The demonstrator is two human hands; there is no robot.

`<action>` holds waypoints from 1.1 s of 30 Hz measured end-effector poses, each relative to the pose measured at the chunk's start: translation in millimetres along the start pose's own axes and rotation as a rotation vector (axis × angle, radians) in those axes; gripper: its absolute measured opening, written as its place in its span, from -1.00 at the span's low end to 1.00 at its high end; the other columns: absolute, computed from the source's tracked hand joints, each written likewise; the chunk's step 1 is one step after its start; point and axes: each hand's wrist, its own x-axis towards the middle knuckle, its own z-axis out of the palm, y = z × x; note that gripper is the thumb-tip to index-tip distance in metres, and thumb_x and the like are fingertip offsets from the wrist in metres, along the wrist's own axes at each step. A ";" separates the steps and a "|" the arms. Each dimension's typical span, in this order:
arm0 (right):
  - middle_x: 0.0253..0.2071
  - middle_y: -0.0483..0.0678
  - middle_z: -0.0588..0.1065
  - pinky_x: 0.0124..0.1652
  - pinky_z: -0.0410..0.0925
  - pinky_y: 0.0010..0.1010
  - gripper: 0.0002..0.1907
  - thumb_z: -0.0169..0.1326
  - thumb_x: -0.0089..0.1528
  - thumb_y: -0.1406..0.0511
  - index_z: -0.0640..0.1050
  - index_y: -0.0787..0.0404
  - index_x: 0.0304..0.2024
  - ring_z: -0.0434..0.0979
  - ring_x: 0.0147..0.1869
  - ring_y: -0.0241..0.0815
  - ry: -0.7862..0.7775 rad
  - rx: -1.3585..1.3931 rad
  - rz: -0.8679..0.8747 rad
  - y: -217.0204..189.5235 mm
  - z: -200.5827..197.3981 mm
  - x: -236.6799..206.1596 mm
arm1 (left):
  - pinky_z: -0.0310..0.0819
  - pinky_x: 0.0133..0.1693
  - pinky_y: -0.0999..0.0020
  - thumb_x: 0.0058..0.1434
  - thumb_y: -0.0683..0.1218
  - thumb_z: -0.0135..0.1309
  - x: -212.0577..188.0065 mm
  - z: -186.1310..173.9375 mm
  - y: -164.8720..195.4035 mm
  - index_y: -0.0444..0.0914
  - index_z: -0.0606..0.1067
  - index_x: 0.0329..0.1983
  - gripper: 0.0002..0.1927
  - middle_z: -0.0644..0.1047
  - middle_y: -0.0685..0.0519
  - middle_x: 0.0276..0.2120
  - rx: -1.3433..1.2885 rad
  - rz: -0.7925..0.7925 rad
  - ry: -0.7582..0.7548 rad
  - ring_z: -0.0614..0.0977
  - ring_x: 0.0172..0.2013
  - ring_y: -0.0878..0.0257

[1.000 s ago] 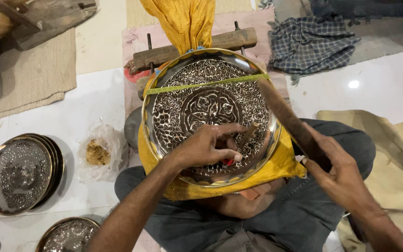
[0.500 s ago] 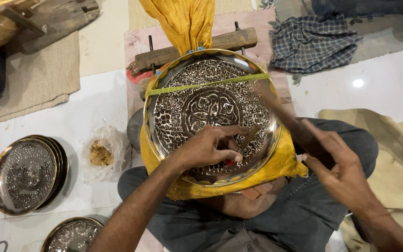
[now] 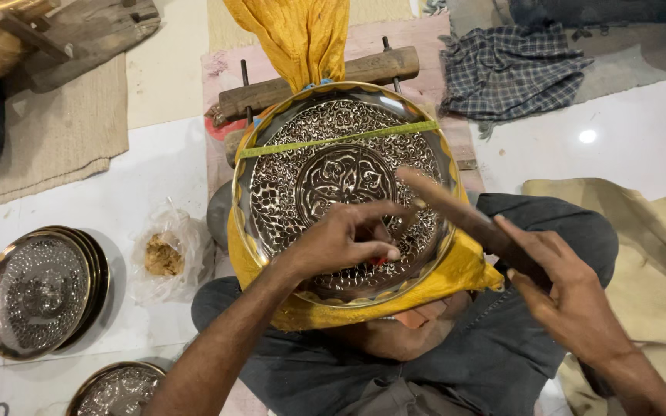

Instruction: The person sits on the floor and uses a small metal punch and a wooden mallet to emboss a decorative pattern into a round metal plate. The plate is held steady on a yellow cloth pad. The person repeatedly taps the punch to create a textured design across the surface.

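Observation:
A large round engraved metal plate [image 3: 325, 154] rests tilted on yellow cloth [image 3: 456, 270] over my lap, with a yellow-green band [image 3: 333, 139] stretched across its upper part. My left hand [image 3: 341, 239] lies on the plate's lower half, fingers pinched on a small tool with a red end that is mostly hidden. My right hand [image 3: 560, 289] grips a brown wooden stick [image 3: 456, 212], blurred, raised over the plate's right side, its tip near the left hand's fingers.
A wooden clamp block [image 3: 271, 91] with metal rods stands behind the plate. On the white floor at left lie a stack of engraved plates [image 3: 36, 289], another plate [image 3: 117, 389] and a plastic bag of brown powder [image 3: 165, 254]. A checked cloth [image 3: 514, 69] lies at back right.
My right hand has swung the wooden stick from low along the plate's right rim to a raised position over the plate. My left hand stays pinched in the same spot.

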 end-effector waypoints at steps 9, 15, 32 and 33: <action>0.15 -0.05 0.47 -0.05 0.54 -0.30 -0.34 0.16 0.18 0.30 0.37 -0.01 0.36 0.51 0.20 -0.14 0.118 0.274 -0.109 1.9 -5.3 11.9 | 0.65 -0.26 0.37 0.14 -0.08 0.32 -0.1 -2.7 4.5 -0.20 0.46 0.28 -0.38 0.72 0.04 -0.40 0.185 0.033 0.048 0.73 -0.42 0.34; 0.17 -0.03 0.46 -0.14 0.54 -0.32 -0.23 0.15 0.14 0.31 0.29 -0.01 0.42 0.49 0.20 -0.12 0.110 0.336 -0.301 8.6 -4.1 21.7 | 0.66 -0.25 0.39 0.13 -0.09 0.30 3.7 -6.5 4.6 -0.20 0.43 0.32 -0.35 0.71 0.05 -0.43 0.122 0.043 -0.009 0.72 -0.43 0.35; 0.16 -0.04 0.50 0.22 0.41 -0.31 -0.23 0.12 0.19 0.43 0.30 -0.15 0.42 0.50 0.24 -0.15 0.037 0.644 -0.186 9.4 2.0 30.9 | 0.67 -0.27 0.36 0.12 -0.07 0.29 5.2 -6.0 2.9 -0.14 0.41 0.32 -0.34 0.72 0.04 -0.41 0.199 0.023 -0.027 0.75 -0.42 0.32; 0.17 -0.05 0.51 0.24 0.39 -0.33 -0.25 0.11 0.20 0.43 0.29 -0.14 0.42 0.50 0.27 -0.17 0.025 0.800 -0.201 7.1 2.9 31.4 | 0.67 -0.26 0.36 0.13 -0.08 0.29 5.5 -6.3 3.8 -0.14 0.43 0.32 -0.35 0.72 0.04 -0.39 0.205 0.062 -0.026 0.75 -0.41 0.32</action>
